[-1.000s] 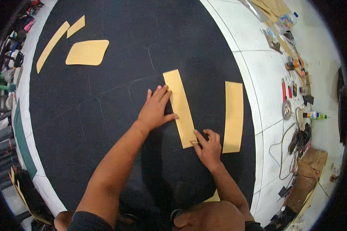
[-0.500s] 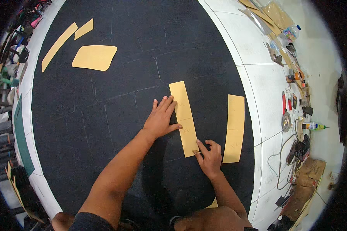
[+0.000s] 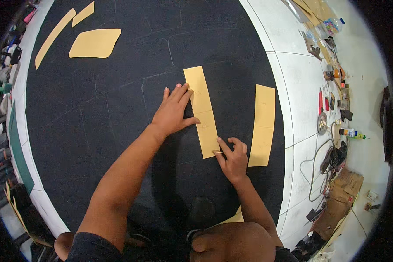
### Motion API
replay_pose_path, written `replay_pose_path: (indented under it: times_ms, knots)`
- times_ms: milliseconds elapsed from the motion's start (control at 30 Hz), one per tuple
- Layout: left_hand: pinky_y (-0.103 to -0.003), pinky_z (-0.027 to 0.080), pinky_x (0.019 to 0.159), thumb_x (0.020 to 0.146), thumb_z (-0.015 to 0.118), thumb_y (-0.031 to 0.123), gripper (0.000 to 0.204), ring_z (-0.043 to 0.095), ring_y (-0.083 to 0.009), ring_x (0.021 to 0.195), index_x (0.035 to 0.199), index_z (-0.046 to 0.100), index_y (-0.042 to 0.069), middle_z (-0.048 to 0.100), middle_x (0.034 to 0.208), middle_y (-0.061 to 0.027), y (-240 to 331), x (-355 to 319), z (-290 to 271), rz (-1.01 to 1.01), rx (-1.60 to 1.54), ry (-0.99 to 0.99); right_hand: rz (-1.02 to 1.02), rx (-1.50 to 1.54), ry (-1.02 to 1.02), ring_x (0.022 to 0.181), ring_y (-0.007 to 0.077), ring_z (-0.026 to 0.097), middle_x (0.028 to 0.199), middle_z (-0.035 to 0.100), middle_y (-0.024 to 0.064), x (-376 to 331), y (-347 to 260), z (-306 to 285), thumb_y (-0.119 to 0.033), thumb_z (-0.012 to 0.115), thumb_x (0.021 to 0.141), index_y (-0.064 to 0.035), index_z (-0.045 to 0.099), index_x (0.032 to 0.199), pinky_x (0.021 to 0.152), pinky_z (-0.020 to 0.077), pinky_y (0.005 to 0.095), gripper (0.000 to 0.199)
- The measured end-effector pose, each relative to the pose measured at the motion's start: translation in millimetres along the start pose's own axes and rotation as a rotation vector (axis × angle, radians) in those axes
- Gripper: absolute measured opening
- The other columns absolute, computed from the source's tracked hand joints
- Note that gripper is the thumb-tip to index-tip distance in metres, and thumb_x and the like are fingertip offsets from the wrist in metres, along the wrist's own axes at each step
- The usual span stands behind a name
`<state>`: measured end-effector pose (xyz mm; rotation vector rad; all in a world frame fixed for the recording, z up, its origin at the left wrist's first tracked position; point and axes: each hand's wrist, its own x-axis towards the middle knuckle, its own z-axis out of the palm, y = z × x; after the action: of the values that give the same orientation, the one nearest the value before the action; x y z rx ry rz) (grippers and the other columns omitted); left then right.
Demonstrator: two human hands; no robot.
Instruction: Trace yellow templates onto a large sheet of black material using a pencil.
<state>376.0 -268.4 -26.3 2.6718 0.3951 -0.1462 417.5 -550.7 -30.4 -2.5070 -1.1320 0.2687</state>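
Note:
A long tan card pattern piece [image 3: 205, 114] lies slantwise on a large black cloth [image 3: 131, 144] marked with faint pale lines. My left hand [image 3: 172, 109] rests flat with its fingers spread, fingertips and thumb pressing the strip's left edge. At the lower right corner of the strip, my right hand [image 3: 233, 159] has its thumb and index finger bent toward the card. Between them shows a small thin pale stick [image 3: 218, 152], too small to name surely. A second tan pattern strip [image 3: 262, 126] lies just right of that hand.
At the far left lie a curved card strip [image 3: 54, 39], a small slanted card [image 3: 83, 14] and a broad rounded card [image 3: 95, 43]. White floor tiles [image 3: 303, 113] border the cloth. Tools, a round tin [image 3: 322, 123], cables and cardboard [image 3: 338, 196] line the right side.
The whole view has shifted, so the cloth and cards appear higher and slightly further left. Both hands keep their places on the pattern strip.

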Motion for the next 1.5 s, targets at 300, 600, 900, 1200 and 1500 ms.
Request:
replay_pose_path:
  times_ms: [300,600,900,1200,1500]
  knots:
    - [-0.06,0.015,0.125,0.075,0.085,0.052,0.1,0.024,-0.0368,0.153,0.151,0.04,0.005,0.031,0.162,-0.0172,-0.6,-0.5,2.5,0.014,-0.036,-0.002,0.022,0.001,-0.015,0.107,0.0323,0.056,0.12,0.057,0.0155,-1.3,-0.5,-0.6,-0.032,0.078,0.087,-0.0178,0.069,0.131,0.085,0.053,0.0424,0.046]
    - [-0.061,0.015,0.125,0.073,0.087,0.05,0.1,0.024,-0.0378,0.153,0.15,0.041,0.005,0.032,0.161,-0.0179,3.2,2.3,2.3,-0.006,-0.041,-0.018,0.01,0.015,0.015,0.108,0.0323,0.056,0.119,0.057,0.016,-1.9,-0.8,-2.9,-0.031,0.079,0.087,-0.0165,0.071,0.128,0.086,0.0527,0.043,0.044]
    - [-0.061,0.018,0.124,0.074,0.085,0.052,0.1,0.024,-0.0386,0.153,0.15,0.041,0.004,0.033,0.16,-0.0182,3.4,3.5,0.4,0.008,0.0,-0.022,-0.014,0.014,0.018,0.11,0.0327,0.055,0.122,0.055,0.0162,-2.3,0.4,-0.2,-0.028,0.08,0.086,-0.0167,0.07,0.129,0.086,0.0535,0.0425,0.046]
    - [-0.06,0.02,0.123,0.074,0.086,0.05,0.092,0.027,-0.0386,0.151,0.15,0.045,0.018,0.035,0.158,-0.0181,13.4,4.9,-6.8,-0.01,0.063,-0.03,-0.003,-0.005,-0.009,0.11,0.0319,0.055,0.121,0.055,0.0157,-1.6,-0.3,-1.0,-0.029,0.081,0.086,-0.0158,0.069,0.129,0.085,0.0543,0.0418,0.047]
    - [-0.041,0.047,0.106,0.082,0.072,0.017,0.046,0.057,-0.0338,0.118,0.122,0.063,-0.003,0.056,0.13,-0.02,58.1,13.8,15.2,0.103,0.24,-0.086,-0.068,0.015,0.066,0.107,0.0337,0.056,0.119,0.057,0.0173,-1.1,0.6,-3.6,-0.027,0.081,0.085,-0.014,0.07,0.128,0.082,0.0534,0.0417,0.047]
